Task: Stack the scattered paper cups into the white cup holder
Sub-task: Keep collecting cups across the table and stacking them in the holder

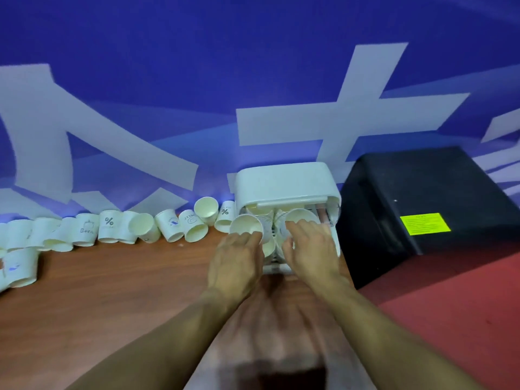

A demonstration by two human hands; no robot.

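The white cup holder [284, 182] stands against the blue wall at the centre, with stacked cups showing inside its open front. My left hand [236, 263] holds a white paper cup [245, 224] at the holder's left side, mouth towards me. My right hand [312, 249] grips another paper cup [301, 215] at the holder's right slot. Several scattered paper cups [109, 226] lie in a row along the wall to the left, some printed with marks, some tipped on their sides.
A black box [439, 192] with a yellow label [424, 223] sits right of the holder. The brown wooden table [112, 291] runs to the left; a red surface [455, 305] lies at the right. More cups [19, 268] crowd the far left edge.
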